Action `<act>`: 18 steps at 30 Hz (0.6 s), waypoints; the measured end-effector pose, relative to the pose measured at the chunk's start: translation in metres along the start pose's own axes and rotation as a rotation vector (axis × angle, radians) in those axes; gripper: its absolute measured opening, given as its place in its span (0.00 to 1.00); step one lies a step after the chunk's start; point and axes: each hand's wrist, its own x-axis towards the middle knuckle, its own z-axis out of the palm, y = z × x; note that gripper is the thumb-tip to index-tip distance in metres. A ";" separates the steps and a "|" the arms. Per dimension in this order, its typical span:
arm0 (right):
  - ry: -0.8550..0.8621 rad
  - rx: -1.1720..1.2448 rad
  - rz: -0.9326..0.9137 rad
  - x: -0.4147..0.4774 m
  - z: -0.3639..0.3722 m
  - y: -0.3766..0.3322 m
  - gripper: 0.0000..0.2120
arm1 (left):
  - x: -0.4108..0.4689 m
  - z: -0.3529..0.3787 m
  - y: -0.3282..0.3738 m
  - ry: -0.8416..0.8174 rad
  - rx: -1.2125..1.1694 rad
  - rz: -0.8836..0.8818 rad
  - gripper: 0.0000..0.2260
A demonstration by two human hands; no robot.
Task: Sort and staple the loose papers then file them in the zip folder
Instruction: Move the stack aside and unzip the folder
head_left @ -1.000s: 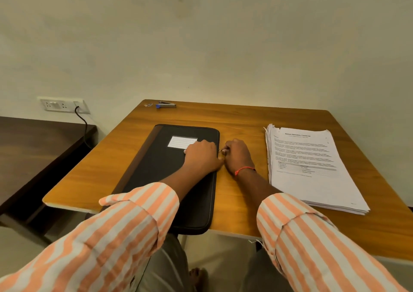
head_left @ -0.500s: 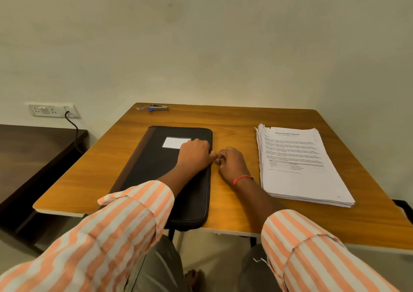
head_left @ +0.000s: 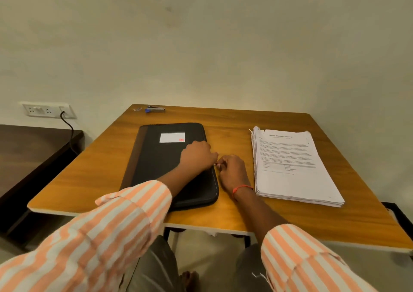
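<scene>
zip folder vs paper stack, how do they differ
The zip folder is black with a white label; the paper stack is white with printed text. The zip folder is one rounded case; the paper stack is many loose sheets. The left hand and right hand are at the zip folder; neither touches the paper stack. Both lie flat on the table.

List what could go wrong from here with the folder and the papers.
1. The right hand pinches the zipper pull; the zip folder lies near the front edge of the table, so a hard tug might slide it off despite the left hand holding it.
2. The paper stack has ragged far edges; sheets may staple crooked.
</scene>
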 end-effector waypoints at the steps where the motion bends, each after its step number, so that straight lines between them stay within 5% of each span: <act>1: 0.004 -0.014 -0.002 0.001 0.001 0.000 0.08 | -0.016 0.002 -0.001 -0.022 -0.001 0.035 0.18; 8: 0.039 -0.063 0.031 0.000 0.003 -0.002 0.06 | -0.103 0.012 -0.025 -0.046 0.114 0.239 0.36; 18: 0.010 -0.109 0.029 -0.024 -0.005 -0.008 0.05 | -0.125 0.004 -0.031 -0.050 0.357 0.466 0.27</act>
